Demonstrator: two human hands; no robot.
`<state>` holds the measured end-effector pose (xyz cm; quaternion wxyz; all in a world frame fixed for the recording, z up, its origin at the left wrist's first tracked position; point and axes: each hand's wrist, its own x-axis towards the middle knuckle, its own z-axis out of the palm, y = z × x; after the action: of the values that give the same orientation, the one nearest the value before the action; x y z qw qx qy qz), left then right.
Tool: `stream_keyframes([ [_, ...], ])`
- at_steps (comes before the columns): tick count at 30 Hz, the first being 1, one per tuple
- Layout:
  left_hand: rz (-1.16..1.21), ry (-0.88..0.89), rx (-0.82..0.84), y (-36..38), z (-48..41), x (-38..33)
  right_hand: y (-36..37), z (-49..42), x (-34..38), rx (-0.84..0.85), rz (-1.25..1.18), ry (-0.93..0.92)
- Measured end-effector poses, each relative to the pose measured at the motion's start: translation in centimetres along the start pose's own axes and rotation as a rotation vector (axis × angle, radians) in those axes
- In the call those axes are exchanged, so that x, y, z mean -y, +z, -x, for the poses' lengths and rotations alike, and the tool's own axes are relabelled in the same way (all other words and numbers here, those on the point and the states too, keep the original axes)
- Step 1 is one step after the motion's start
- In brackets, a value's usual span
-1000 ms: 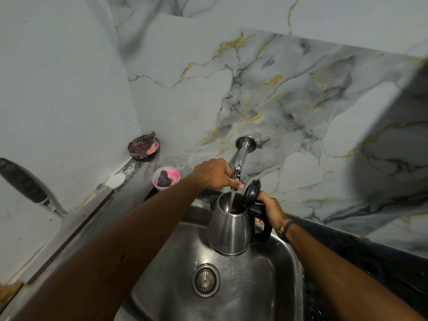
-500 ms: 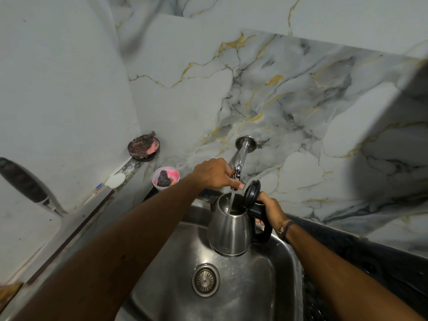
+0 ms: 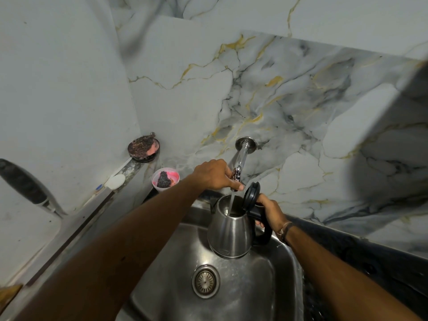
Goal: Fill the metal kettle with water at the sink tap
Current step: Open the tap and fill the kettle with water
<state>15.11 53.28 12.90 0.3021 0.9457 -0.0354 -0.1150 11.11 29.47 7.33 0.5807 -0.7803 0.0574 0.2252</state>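
Observation:
A metal kettle (image 3: pixel 231 232) hangs over the steel sink (image 3: pixel 245 295), its black lid (image 3: pixel 251 195) flipped up. My right hand (image 3: pixel 269 210) is closed around the kettle's black handle. A chrome tap (image 3: pixel 242 158) juts from the marble wall, and a stream of water (image 3: pixel 231 201) falls from it into the kettle's mouth. My left hand (image 3: pixel 214 173) grips the tap's end, hiding the valve.
The sink drain (image 3: pixel 205 281) lies below the kettle. A pink cup with a dark scrubber (image 3: pixel 165 178) and a dirty round dish (image 3: pixel 143 147) sit on the left ledge. A dark counter (image 3: pixel 361 258) runs along the right.
The water stream has grown stronger and now pours steadily into the kettle. Both hands and the kettle stay where they were.

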Motion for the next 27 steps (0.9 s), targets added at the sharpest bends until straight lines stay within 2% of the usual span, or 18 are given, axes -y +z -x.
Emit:
stream_keyframes([
  [27,0.005,-0.006,-0.015,0.12,-0.03,0.09,0.56,0.1,-0.28,-0.018,-0.033,-0.029],
])
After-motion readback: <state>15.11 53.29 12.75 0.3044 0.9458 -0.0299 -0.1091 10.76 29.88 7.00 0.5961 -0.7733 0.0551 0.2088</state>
